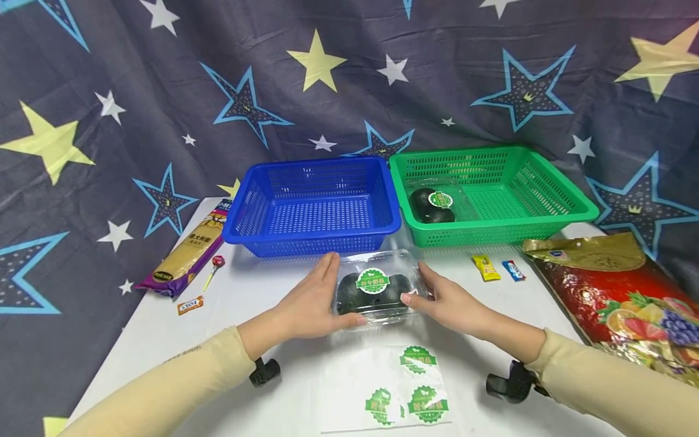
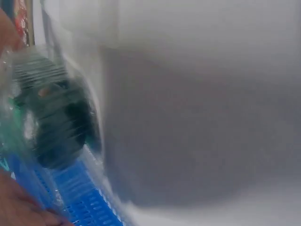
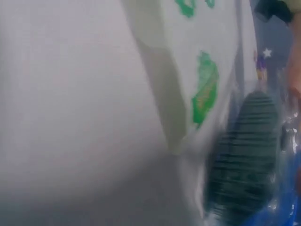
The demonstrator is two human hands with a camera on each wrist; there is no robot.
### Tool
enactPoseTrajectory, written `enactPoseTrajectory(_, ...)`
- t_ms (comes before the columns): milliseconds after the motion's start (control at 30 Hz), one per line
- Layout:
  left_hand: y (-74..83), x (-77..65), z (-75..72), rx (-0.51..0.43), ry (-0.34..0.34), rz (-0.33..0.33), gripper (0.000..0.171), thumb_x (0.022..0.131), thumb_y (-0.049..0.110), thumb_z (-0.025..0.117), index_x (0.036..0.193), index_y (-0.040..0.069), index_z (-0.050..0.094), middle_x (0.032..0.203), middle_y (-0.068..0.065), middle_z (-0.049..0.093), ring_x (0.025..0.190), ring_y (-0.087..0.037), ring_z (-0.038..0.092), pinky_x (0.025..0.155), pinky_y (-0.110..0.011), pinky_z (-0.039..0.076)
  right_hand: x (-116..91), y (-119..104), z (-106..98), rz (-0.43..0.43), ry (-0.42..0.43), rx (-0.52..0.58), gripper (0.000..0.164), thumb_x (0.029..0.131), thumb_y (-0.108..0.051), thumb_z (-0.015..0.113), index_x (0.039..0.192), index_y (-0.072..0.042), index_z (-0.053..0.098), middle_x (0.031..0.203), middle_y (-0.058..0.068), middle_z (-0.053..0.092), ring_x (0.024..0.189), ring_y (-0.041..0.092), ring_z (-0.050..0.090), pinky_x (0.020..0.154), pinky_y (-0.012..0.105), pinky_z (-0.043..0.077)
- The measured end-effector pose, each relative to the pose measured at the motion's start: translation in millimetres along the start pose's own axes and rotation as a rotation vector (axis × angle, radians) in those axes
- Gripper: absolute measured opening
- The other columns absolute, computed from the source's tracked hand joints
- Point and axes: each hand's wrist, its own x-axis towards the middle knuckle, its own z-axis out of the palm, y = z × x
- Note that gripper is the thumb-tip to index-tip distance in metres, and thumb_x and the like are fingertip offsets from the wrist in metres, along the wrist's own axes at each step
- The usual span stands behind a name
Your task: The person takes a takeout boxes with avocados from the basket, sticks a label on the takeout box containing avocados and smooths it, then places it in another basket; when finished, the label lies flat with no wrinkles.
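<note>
A clear plastic box [image 1: 375,255] with dark green, avocado-like fruit [image 1: 352,297] inside is held between both hands, in front of the blue basket. A round green-and-white sticker [image 1: 373,281] is on its lid. My left hand [image 1: 306,306] grips the box's left end, thumb along the front and fingers toward the back. On the opposite end, my right hand [image 1: 450,300] grips it with the thumb at the front corner. The dark fruit [image 2: 56,122] shows blurred through the ribbed plastic in the left wrist view. Nearer me lies a white sticker sheet [image 1: 349,388] with several green labels.
Behind stand a blue basket [image 1: 311,237] and a green basket [image 1: 508,233], the green one holding a similar labelled box [image 1: 437,203]. To the left lie a pasta pack [image 1: 191,249], a lollipop [image 1: 217,262] and an orange candy [image 1: 190,305]. Right are two small candies [image 1: 486,267] and a red bag [image 1: 611,291].
</note>
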Motion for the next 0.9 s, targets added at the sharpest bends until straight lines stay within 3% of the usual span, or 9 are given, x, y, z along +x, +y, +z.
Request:
enactPoseTrajectory(167, 1.4, -0.9, -10.5, -0.073, -0.021, -0.036, 0.126, 0.072, 0.078, 0.057, 0.151, -0.001, 0.0, 0.157, -0.022, -0.003, 0.143, -0.032, 0.01, 0.113, -0.041, 0.021, 1.0, 6.1, -1.7, -0.014, -0.028, 0.072, 0.087, 0.095, -0.039, 0.057, 0.147, 0.012, 0.009, 0.15, 0.033, 0.018, 0.136, 0.046, 0.026, 0.107, 0.053, 0.029)
enactPoseTrajectory(267, -8.2, 2.3, -17.7, -0.125, -0.071, -0.011, 0.123, 0.072, 0.072, 0.063, 0.151, 0.0, 0.002, 0.158, -0.02, -0.002, 0.143, -0.033, 0.011, 0.113, -0.043, 0.021, 3.9, 11.1, -7.2, -0.045, -0.074, 0.095, 0.084, 0.096, -0.035, 0.057, 0.147, 0.012, 0.01, 0.151, 0.033, 0.017, 0.136, 0.047, 0.025, 0.107, 0.054, 0.028)
enactPoseTrajectory(433, -26.3, 8.0, -16.8, -0.233, -0.145, 0.05, 0.118, 0.073, 0.06, 0.073, 0.152, 0.0, 0.009, 0.157, -0.019, 0.012, 0.143, -0.032, 0.016, 0.114, -0.044, 0.017, 14.2, 21.6, -16.3, -0.091, -0.165, 0.13, 0.08, 0.097, -0.031, 0.056, 0.146, 0.014, 0.011, 0.149, 0.033, 0.02, 0.136, 0.046, 0.026, 0.108, 0.052, 0.028)
enactPoseTrajectory(600, -29.6, 7.6, -8.9, -0.347, -0.15, 0.03, 0.115, 0.069, 0.052, 0.08, 0.152, 0.003, 0.016, 0.154, -0.018, 0.025, 0.138, -0.032, 0.03, 0.112, -0.046, 0.024, 22.0, 30.4, -21.7, -0.102, -0.226, 0.205, 0.076, 0.098, -0.028, 0.054, 0.148, 0.01, 0.01, 0.148, 0.033, 0.024, 0.135, 0.043, 0.03, 0.106, 0.048, 0.032)
enactPoseTrajectory(733, -25.6, 4.2, -3.0, -0.42, -0.127, -0.03, 0.113, 0.067, 0.049, 0.082, 0.151, 0.004, 0.021, 0.147, -0.018, 0.039, 0.13, -0.032, 0.044, 0.107, -0.046, 0.035, 20.3, 30.7, -18.0, -0.074, -0.173, 0.268, 0.073, 0.099, -0.028, 0.052, 0.149, 0.007, 0.011, 0.149, 0.03, 0.024, 0.136, 0.041, 0.029, 0.106, 0.047, 0.032)
enactPoseTrajectory(900, -15.1, -2.5, 1.4, -0.46, -0.082, -0.136, 0.111, 0.067, 0.048, 0.083, 0.151, 0.004, 0.024, 0.143, -0.018, 0.045, 0.124, -0.032, 0.05, 0.103, -0.045, 0.04, 9.2, 16.6, -4.2, 0.081, -0.042, 0.366, 0.079, 0.099, -0.032, 0.052, 0.147, 0.011, 0.009, 0.142, 0.035, 0.035, 0.129, 0.041, 0.041, 0.104, 0.047, 0.038)
